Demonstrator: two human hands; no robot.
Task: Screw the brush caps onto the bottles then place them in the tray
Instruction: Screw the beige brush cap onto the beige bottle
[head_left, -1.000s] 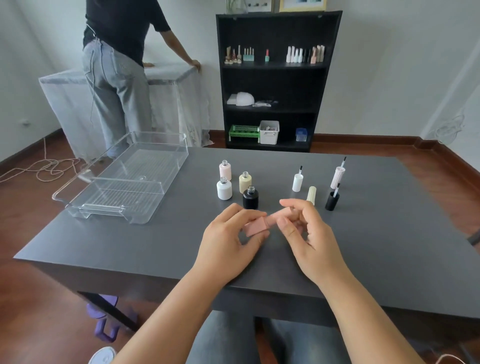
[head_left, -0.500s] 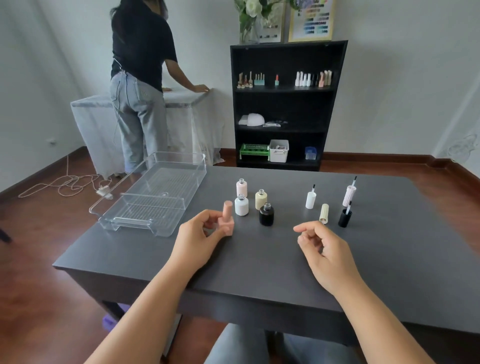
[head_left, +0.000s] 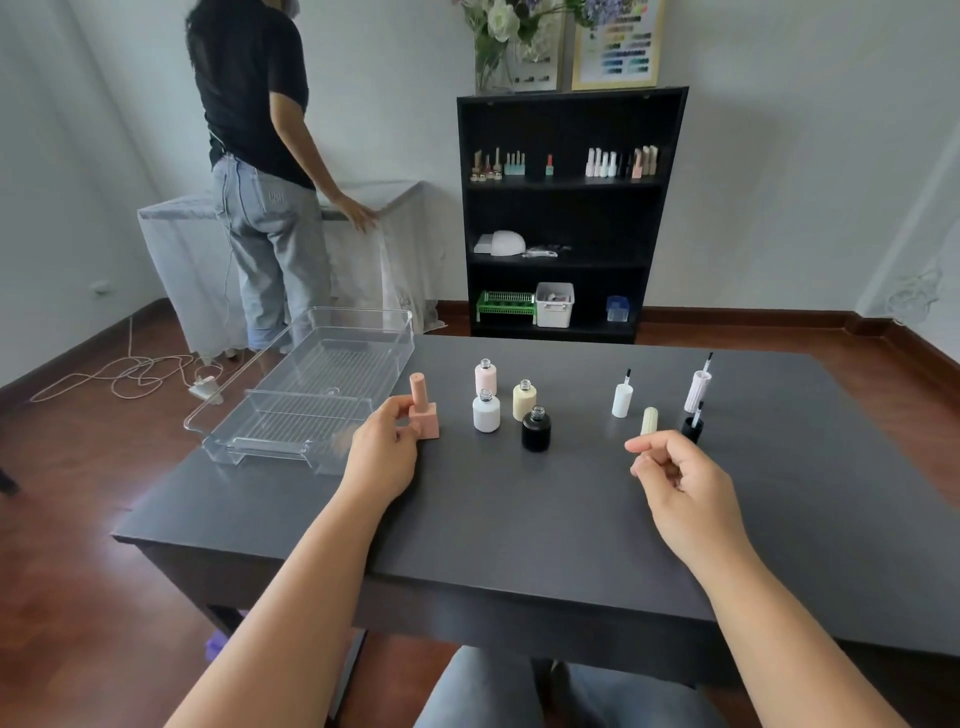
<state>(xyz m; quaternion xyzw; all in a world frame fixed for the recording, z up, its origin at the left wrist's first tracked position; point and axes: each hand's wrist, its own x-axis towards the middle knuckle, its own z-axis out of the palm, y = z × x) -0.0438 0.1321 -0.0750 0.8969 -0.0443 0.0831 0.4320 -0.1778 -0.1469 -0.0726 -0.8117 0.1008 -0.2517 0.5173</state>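
Observation:
My left hand (head_left: 382, 457) grips a capped peach bottle (head_left: 423, 410), upright, just right of the clear plastic tray (head_left: 311, 395). My right hand (head_left: 680, 483) hovers over the table with fingers loosely curled and nothing in it. Uncapped bottles stand in a cluster: pink (head_left: 485, 376), white (head_left: 486, 411), cream (head_left: 524, 400), black (head_left: 536, 429). To the right are loose brush caps: white (head_left: 622, 397), cream (head_left: 649, 421), ribbed pink (head_left: 697, 389), black (head_left: 692, 427).
The dark grey table (head_left: 519, 519) holds everything; the tray overhangs its left edge. A person (head_left: 260, 171) stands at a covered table behind the tray. A black shelf (head_left: 566, 218) stands against the far wall. Cables lie on the wooden floor at left.
My right hand let go of the peach bottle and drew back to the right. My left hand carried the capped bottle leftward toward the tray. The view tilted up.

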